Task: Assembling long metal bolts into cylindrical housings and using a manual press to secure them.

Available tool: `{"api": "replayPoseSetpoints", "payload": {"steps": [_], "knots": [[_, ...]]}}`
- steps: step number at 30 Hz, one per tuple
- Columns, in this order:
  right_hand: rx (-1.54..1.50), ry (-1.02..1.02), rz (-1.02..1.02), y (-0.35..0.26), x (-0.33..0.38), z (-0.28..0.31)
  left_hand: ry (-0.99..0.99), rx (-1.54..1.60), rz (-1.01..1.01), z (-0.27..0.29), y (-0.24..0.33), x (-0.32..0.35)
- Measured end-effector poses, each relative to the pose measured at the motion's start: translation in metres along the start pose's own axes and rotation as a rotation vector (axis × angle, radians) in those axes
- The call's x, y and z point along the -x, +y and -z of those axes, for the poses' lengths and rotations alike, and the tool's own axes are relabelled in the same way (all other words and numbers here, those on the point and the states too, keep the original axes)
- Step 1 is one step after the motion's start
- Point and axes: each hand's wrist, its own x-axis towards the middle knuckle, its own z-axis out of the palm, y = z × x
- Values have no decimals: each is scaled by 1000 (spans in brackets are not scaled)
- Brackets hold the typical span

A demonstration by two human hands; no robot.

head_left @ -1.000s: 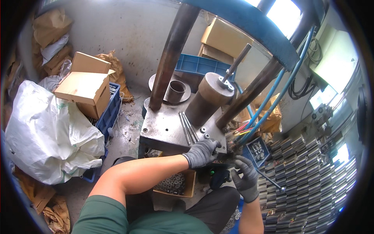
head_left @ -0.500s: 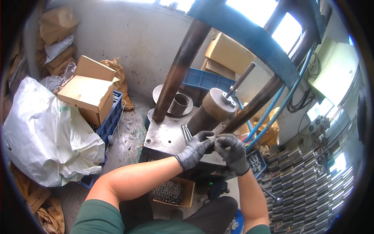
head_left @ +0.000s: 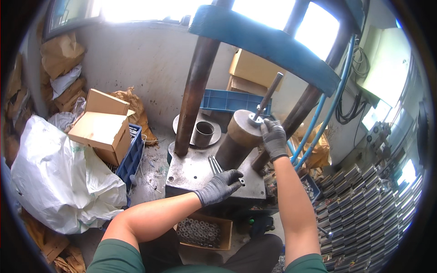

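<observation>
My right hand [head_left: 274,140], in a dark grey glove, reaches up to the top of a thick steel cylinder [head_left: 232,141]. Its bent fingers are closed at the right edge of a light metal fitting [head_left: 256,119], from which a dark rod [head_left: 269,93] rises at a slant. My gloved left hand [head_left: 221,187] is lower, over the front of the steel plate [head_left: 182,175]. A small metal part [head_left: 242,181] with a hole sticks out between its closed fingertips. Several thin metal rods [head_left: 214,164] lie beside it, their lower ends hidden behind the hand.
The blue press frame [head_left: 264,43] stands on round columns [head_left: 195,95] around the cylinder. A short steel tube [head_left: 203,132] sits behind the left column. Below is a cardboard box [head_left: 225,236] of ring-shaped metal parts. Stacked metal bars [head_left: 364,214] fill the right; a white sack [head_left: 63,177] lies left.
My hands were together in front of the cylinder. The right hand has moved up to the fitting on its top; the left stays low with the small metal part. The view has shifted slightly.
</observation>
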Motion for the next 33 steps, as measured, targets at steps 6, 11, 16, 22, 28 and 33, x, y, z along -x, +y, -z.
{"api": "replayPoseSetpoints", "payload": {"steps": [6,11,16,22,28,33], "knots": [[59,30,11,4,-1,-3,60,-234,-249,0,3,-22],[26,57,-26,10,3,2,340,-242,-324,17,73,-104],[4,-14,-48,-11,-1,2,515,-89,98,59,111,-209],[51,-133,-153,-15,1,15,487,-609,116,38,127,-221],[35,-111,-120,-14,-3,12,665,-490,-61,31,105,-216],[53,-92,-102,-8,-2,12,625,66,-503,24,84,-212]]}}
